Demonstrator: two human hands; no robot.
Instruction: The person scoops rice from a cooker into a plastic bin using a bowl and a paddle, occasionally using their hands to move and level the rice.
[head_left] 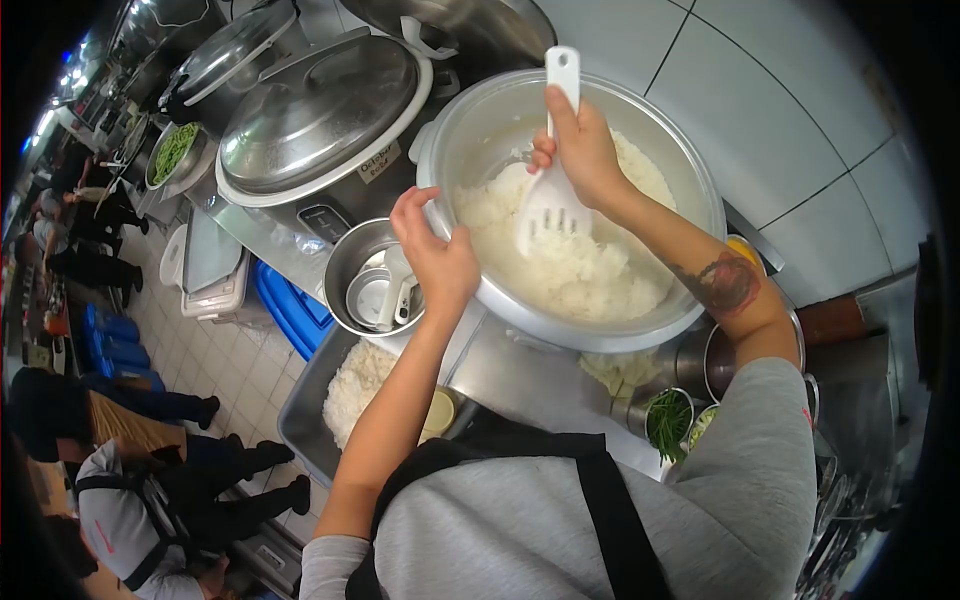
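Observation:
My right hand [590,155] is closed around the handle of a white slotted rice paddle [563,72]. The paddle's blade dips into cooked white rice [600,280], which fills much of a large metal pot [705,200]. My left hand [437,255] grips the near-left rim of this pot, the thumb on the inner side and the fingers outside. Just left of that hand stands a steel pot [335,262] with a smaller metal bowl and a white-handled utensil in it. Below my left forearm, more white rice [352,385] lies in a grey tub [300,400].
A lidded rice cooker [320,120] stands left of the pot, and a tiled wall [770,110] borders the right. Chopped greens [668,425] sit in a container near my right elbow. Co-workers [140,510] stand across the floor at left, beyond a blue lid [288,305].

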